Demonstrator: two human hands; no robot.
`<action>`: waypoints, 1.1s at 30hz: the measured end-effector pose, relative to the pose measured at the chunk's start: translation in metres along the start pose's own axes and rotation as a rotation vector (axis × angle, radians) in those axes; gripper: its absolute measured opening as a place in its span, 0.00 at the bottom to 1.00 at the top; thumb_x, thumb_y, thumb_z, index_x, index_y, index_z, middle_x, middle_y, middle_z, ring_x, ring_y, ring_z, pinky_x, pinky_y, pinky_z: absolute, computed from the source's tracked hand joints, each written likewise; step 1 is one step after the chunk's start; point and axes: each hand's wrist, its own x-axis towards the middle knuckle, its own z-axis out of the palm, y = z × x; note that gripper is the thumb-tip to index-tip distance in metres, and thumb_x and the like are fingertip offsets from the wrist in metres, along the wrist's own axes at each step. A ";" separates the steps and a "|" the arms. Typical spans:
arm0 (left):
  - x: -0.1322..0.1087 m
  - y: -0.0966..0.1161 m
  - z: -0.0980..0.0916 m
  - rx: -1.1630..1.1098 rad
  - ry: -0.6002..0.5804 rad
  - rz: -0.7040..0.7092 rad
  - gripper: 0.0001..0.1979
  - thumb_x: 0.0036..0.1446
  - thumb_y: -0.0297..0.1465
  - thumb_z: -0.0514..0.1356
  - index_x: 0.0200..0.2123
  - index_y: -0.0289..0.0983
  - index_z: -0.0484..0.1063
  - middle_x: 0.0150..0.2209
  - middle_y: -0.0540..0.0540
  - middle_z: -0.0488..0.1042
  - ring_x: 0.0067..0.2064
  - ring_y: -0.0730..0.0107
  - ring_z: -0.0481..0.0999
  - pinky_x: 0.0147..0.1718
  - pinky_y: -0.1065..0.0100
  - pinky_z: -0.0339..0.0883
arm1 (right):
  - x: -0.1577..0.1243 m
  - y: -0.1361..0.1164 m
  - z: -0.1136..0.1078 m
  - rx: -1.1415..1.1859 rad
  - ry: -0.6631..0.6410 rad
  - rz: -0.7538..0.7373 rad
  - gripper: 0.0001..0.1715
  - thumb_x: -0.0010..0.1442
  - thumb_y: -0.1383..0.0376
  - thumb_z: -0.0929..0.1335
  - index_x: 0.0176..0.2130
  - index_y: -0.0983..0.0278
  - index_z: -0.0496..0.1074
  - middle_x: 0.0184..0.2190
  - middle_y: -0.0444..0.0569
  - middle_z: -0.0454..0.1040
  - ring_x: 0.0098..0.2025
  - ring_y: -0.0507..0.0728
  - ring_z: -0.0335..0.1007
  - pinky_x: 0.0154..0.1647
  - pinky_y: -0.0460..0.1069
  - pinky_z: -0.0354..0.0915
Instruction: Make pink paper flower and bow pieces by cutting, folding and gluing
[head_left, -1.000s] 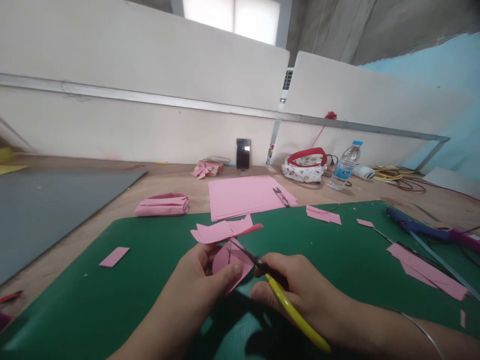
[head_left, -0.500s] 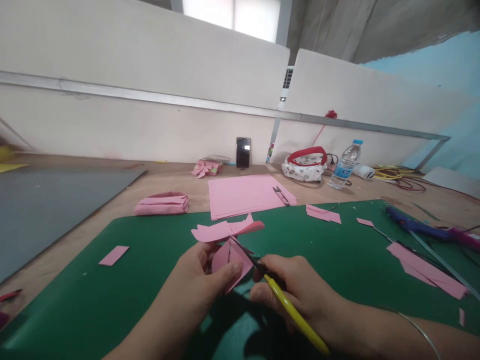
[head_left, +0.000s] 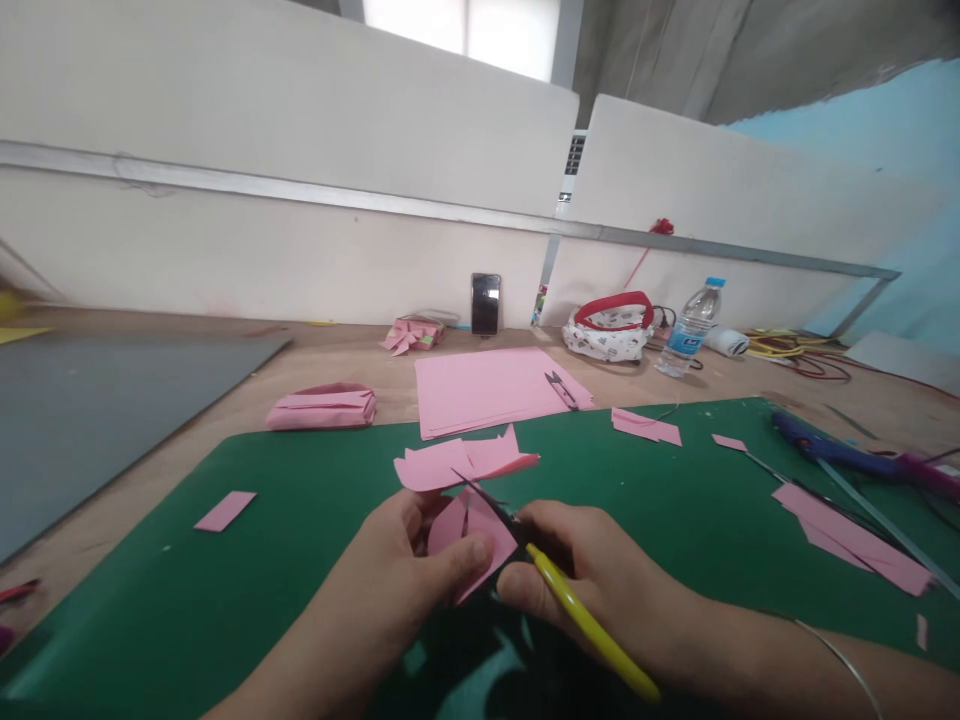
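Note:
Between the thumb and fingers of my left hand (head_left: 427, 560) is a piece of folded pink paper (head_left: 487, 565), with cut, curling flaps (head_left: 461, 460) standing up at its far side. My right hand (head_left: 592, 560) grips a pair of scissors (head_left: 592, 625) with a yellow handle; part of the handle is hidden by my fingers. The dark blades cross the paper just beyond my left thumb, between the lower piece and the flaps. Both hands are above the green cutting mat (head_left: 300, 550).
Pink sheets (head_left: 480, 390) lie ahead with thread snips (head_left: 561, 390) on them. A pink paper bundle (head_left: 322, 408) sits left of them. Pink scraps (head_left: 851, 535), a blue glue gun (head_left: 832, 445) and a water bottle (head_left: 686, 335) are on the right. A phone (head_left: 486, 304) leans on the wall.
The paper has shifted slightly to the right and turned a little in my left hand. The scissor blades have moved slightly relative to the flaps. Both hands keep their holds.

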 end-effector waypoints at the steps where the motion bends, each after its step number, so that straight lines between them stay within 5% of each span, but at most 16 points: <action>1: 0.000 0.000 0.001 -0.002 -0.019 -0.004 0.20 0.40 0.29 0.65 0.41 0.38 0.74 0.35 0.46 0.78 0.39 0.57 0.75 0.39 0.62 0.67 | 0.000 0.000 0.001 0.023 0.002 -0.001 0.11 0.53 0.61 0.70 0.32 0.66 0.67 0.25 0.39 0.64 0.25 0.47 0.53 0.23 0.41 0.51; 5: -0.003 0.005 0.004 0.029 -0.109 0.001 0.04 0.40 0.28 0.66 0.24 0.38 0.75 0.19 0.53 0.68 0.27 0.67 0.68 0.31 0.68 0.62 | -0.002 0.002 0.007 0.054 0.012 0.027 0.04 0.52 0.68 0.68 0.32 0.66 0.67 0.25 0.41 0.65 0.25 0.48 0.56 0.24 0.41 0.56; 8: -0.003 0.007 0.003 0.052 -0.149 0.011 0.05 0.40 0.30 0.66 0.19 0.38 0.73 0.17 0.54 0.64 0.21 0.74 0.56 0.24 0.71 0.54 | -0.002 0.005 0.008 0.027 0.024 0.064 0.03 0.51 0.70 0.67 0.30 0.66 0.68 0.24 0.42 0.66 0.27 0.50 0.58 0.26 0.42 0.58; 16: 0.001 -0.001 -0.002 0.026 -0.181 0.044 0.04 0.42 0.32 0.66 0.22 0.36 0.76 0.18 0.53 0.65 0.21 0.75 0.56 0.26 0.70 0.58 | -0.002 0.003 0.007 0.056 0.007 0.019 0.07 0.49 0.75 0.63 0.31 0.66 0.67 0.25 0.40 0.61 0.27 0.48 0.51 0.26 0.41 0.55; 21: -0.001 0.001 0.001 0.036 -0.151 0.037 0.14 0.42 0.29 0.66 0.36 0.37 0.77 0.22 0.53 0.69 0.23 0.74 0.62 0.21 0.74 0.54 | -0.001 0.004 0.006 0.054 0.007 0.012 0.04 0.50 0.74 0.63 0.30 0.67 0.65 0.24 0.40 0.60 0.27 0.48 0.51 0.26 0.41 0.54; 27: -0.002 0.002 0.002 0.036 -0.136 0.044 0.06 0.43 0.24 0.64 0.28 0.38 0.78 0.18 0.53 0.67 0.28 0.68 0.68 0.32 0.71 0.64 | -0.002 0.003 0.005 0.080 0.001 0.008 0.02 0.52 0.73 0.64 0.29 0.67 0.65 0.24 0.40 0.61 0.27 0.48 0.51 0.25 0.41 0.53; 33: 0.000 -0.002 -0.001 0.019 -0.152 0.042 0.14 0.44 0.25 0.64 0.37 0.37 0.77 0.22 0.53 0.71 0.25 0.71 0.66 0.35 0.67 0.65 | -0.001 0.003 0.005 0.064 0.007 0.000 0.03 0.51 0.74 0.64 0.28 0.67 0.65 0.24 0.39 0.60 0.27 0.48 0.51 0.25 0.41 0.53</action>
